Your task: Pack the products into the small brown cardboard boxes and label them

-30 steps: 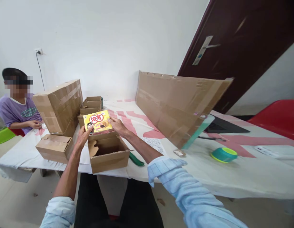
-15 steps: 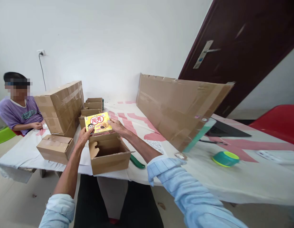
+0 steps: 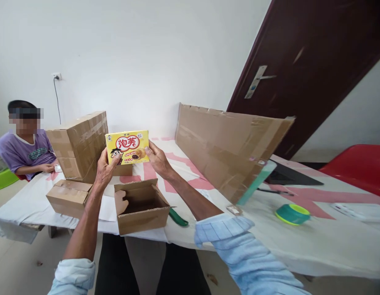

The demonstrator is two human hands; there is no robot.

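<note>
A yellow snack box (image 3: 127,147) with red lettering, a cartoon face and pictures of cream puffs is held upright between both hands, its front towards me. My left hand (image 3: 105,169) is closed on its left edge, thumb over the front. On the right edge my right hand (image 3: 158,159) grips it, thumb near the front corner. Below the snack box stands an open cardboard box (image 3: 143,220) on the table, its flaps raised and its inside dark. The hands' far fingers are hidden behind the snack box.
A taped carton (image 3: 69,198) lies left of the open box, before a tall carton stack (image 3: 85,143). A green-handled tool (image 3: 178,217) lies to its right. A large cardboard panel (image 3: 220,143) stands further right, near a teal tape roll (image 3: 292,214). Another person (image 3: 26,151) sits at left.
Both hands have raised the snack box up from just above the open cardboard box and tilted its front more squarely towards me. The camera view has shifted slightly.
</note>
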